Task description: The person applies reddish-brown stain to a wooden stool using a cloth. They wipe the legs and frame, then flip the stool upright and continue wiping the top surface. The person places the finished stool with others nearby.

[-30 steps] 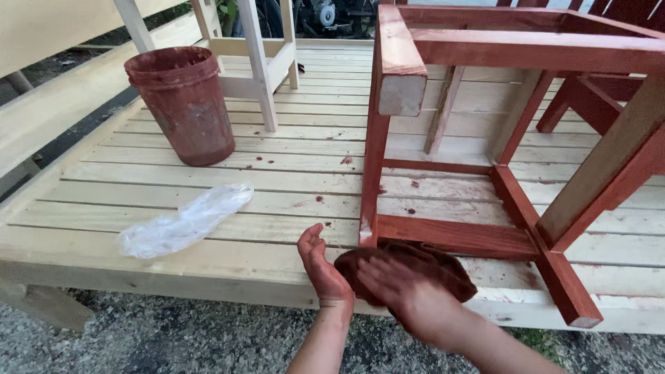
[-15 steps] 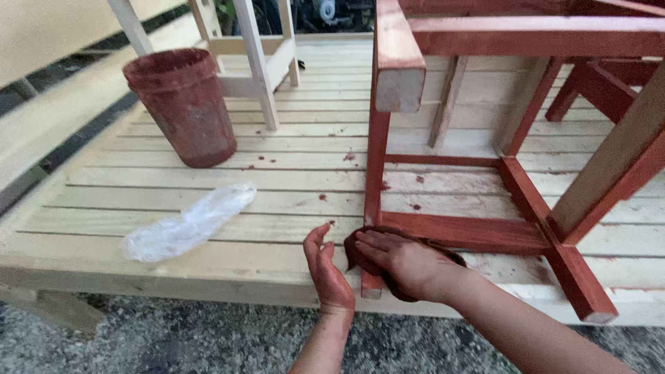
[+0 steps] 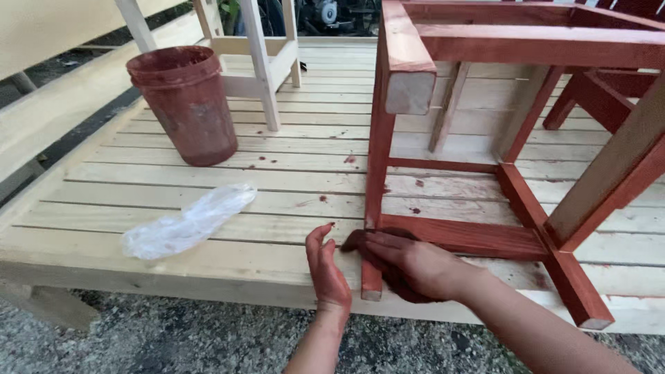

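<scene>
The head view looks down at a pale wood bench (image 3: 138, 235) made of long boards. Far left stands a red-stained bucket (image 3: 183, 104), and nearer lies a crumpled clear plastic bag (image 3: 187, 221). Next comes the left hand (image 3: 329, 266), open and flat, palm turned to the right, holding nothing; its grip is wide open and it sits just beside the bottom of the red leg. A second ago the right hand (image 3: 415, 263) was lower and closer to the bench edge with the dark rag (image 3: 388, 273) bunched under it; now it has slid up and in, so the rag is pressed right against the foot of the red wooden frame (image 3: 450, 235). That looks to me like the rubbing has moved onto the low rail and leg. The right hand's grip is flat over the rag, fingers stretched out, pushing it down more than squeezing it. The frame is painted a deep red-brown, shiny in spots, but the cut end of one top post is bare wood. Red drips dot the boards.
</scene>
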A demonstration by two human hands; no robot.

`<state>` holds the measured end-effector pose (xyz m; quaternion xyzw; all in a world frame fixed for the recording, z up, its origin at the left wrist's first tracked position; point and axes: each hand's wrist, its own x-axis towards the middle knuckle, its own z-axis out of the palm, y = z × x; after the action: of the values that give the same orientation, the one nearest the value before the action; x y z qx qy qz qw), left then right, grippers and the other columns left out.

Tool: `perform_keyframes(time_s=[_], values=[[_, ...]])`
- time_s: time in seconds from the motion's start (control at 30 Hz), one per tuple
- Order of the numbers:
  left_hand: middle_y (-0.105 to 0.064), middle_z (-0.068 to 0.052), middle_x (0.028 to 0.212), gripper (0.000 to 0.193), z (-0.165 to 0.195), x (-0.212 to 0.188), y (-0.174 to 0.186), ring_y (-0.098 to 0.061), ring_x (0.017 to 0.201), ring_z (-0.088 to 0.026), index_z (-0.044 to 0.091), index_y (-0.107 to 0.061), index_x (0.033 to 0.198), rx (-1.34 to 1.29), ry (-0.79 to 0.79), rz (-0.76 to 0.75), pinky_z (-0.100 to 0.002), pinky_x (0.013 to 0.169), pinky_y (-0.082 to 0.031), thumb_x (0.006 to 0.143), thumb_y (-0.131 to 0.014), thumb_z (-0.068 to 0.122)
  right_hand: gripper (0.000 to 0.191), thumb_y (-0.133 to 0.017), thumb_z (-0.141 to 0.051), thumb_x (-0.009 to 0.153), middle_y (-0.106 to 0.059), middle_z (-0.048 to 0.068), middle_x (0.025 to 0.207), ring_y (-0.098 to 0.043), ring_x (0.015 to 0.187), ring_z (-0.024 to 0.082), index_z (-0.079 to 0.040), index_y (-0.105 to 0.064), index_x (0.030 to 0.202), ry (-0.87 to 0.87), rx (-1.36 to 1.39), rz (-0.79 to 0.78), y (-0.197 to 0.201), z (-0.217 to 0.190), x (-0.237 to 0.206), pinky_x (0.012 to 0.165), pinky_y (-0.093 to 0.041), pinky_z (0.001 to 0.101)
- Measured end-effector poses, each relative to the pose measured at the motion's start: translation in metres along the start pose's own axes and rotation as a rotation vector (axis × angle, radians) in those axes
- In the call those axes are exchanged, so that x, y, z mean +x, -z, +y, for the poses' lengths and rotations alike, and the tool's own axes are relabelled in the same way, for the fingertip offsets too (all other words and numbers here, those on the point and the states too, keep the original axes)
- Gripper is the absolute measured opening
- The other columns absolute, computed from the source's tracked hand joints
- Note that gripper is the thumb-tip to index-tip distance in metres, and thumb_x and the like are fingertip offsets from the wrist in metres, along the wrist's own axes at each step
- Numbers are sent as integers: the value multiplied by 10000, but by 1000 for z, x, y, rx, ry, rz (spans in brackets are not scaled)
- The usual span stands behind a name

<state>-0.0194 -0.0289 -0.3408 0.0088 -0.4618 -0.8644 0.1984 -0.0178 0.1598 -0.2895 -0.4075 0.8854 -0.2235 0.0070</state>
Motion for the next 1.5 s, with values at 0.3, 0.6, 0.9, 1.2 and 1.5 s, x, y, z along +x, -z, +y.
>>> perform_keyframes(time_s=[0.3, 0.6, 0.9, 1.2, 1.5], values=[[-559, -42, 1353, 380, 1, -4, -1, -464, 1290, -181, 82, -586, 1281, 102, 27, 28, -351, 1110, -334, 918, -484, 135, 618, -560, 2, 833, -659, 61, 1409, -623, 1326, 227, -200, -630, 1413, -268, -88, 662, 28, 3, -15, 1127, -511, 387], [-515, -40, 1410, 394, -5, -2, 5, -412, 1361, -167, 92, -554, 1293, -16, 99, -10, -343, 1143, -283, 910, -472, 138, 814, -637, -245, 740, -295, 13, 1670, -181, 1506, 335, -200, -437, 1527, -13, -768, 46, 1, -18, 24, 1190, -183, 584], [-515, -47, 1373, 354, 0, -3, 3, -461, 1264, -176, 103, -567, 1278, 133, 103, -2, -356, 1117, -335, 935, -484, 133, 579, -548, -306, 920, -233, 71, 1595, -205, 1505, 326, -362, -414, 1481, -580, -525, -87, 24, -11, -1, 1183, -266, 518], [-526, -67, 1346, 361, -3, -2, 3, -436, 1188, -200, 91, -564, 1290, 16, 117, 10, -364, 1082, -327, 936, -498, 119, 770, -612, -150, 796, -402, 67, 1454, -410, 1262, 325, -266, -450, 1540, -259, -962, -75, 5, 7, 36, 1184, -324, 525], [-519, -69, 1355, 336, -8, 0, 7, -469, 1254, -198, 88, -563, 1272, 25, 86, -2, -361, 1108, -351, 951, -468, 121, 916, -700, -248, 727, -371, -10, 1463, -405, 1200, 314, -389, -370, 1569, -305, -772, -343, 25, -25, 38, 1097, -386, 413]])
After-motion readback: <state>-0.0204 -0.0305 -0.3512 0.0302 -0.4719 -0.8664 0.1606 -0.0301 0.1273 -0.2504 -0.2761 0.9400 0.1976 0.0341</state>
